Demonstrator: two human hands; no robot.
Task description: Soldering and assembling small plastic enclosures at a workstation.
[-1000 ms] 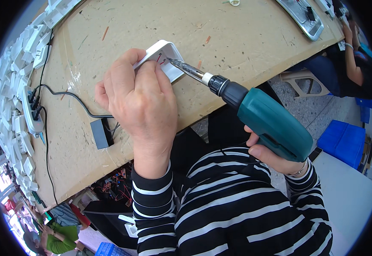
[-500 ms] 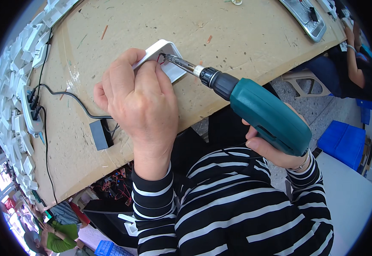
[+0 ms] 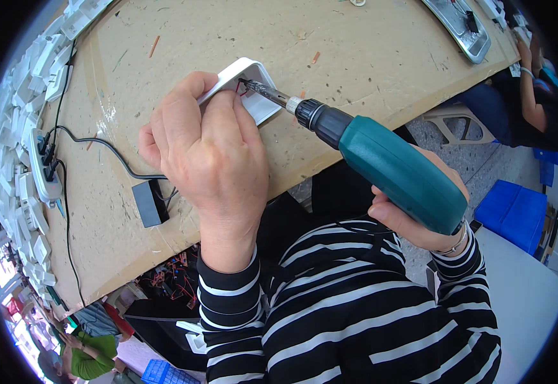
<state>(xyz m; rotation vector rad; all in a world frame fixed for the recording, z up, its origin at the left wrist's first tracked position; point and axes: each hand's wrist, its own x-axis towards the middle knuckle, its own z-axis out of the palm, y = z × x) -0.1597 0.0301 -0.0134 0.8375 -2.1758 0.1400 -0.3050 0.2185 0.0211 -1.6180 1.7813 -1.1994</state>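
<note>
My left hand is closed on a white plastic casing, tilted with its open hollow side toward the right. Red and black wires show inside it, partly covered by my fingers. My right hand is wrapped round a green power screwdriver with a black collar. Its long metal shaft points up and left into the casing, the tip beside the wires. Whether the tip touches a screw is hidden. The casing is held just above the brown worktable.
White casings are heaped along the table's left edge, beside a white power strip with black cables. A black box lies near my left wrist. A metal tray stands far right, near another person's arm. Loose wires lie below the table edge.
The power screwdriver and my right hand have shifted very slightly to the left. My left hand and the casing have hardly moved.
</note>
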